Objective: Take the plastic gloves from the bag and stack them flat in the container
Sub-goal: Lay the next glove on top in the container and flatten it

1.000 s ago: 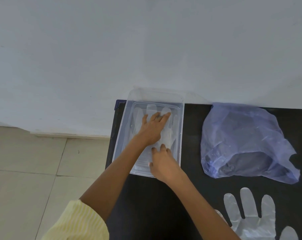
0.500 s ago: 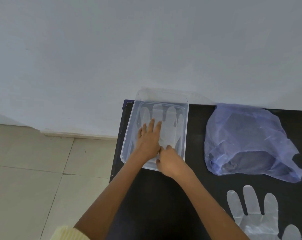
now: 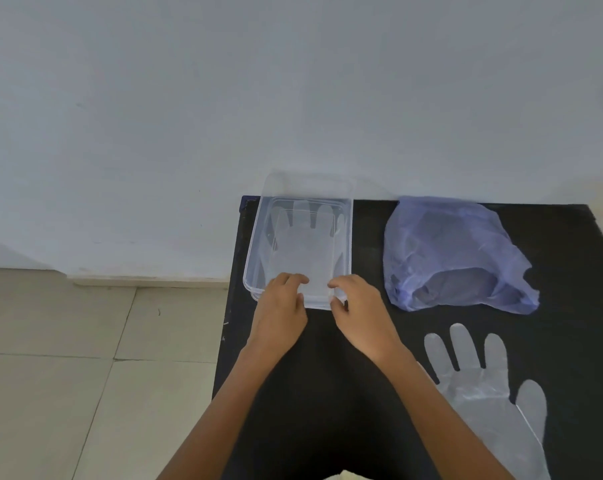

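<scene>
Plastic glove (image 3: pixel 302 244) flat inside clear container (image 3: pixel 255 237), fingers toward wall. Left hand (image 3: pixel 281 311) and right hand (image 3: pixel 360 311) at near rim, fingers curled loosely, gripping nothing discernible. Second glove (image 3: pixel 480 386) flat on black surface (image 3: pixel 327 393), near blue bag (image 3: pixel 456 251).

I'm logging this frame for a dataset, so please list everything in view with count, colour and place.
container: 1, clear plastic, far left corner of the table
glove in container: at least 1, translucent, flat inside, fingers toward the wall
bag: 1, pale purple plastic, right of the container, mouth open toward the person
loose glove: 1, translucent, flat on the table, near right
table: 1, black, against the wall
wall: grey-white
floor: beige tiles, left
left hand: at the container's near edge
right hand: at the container's near edge
</scene>
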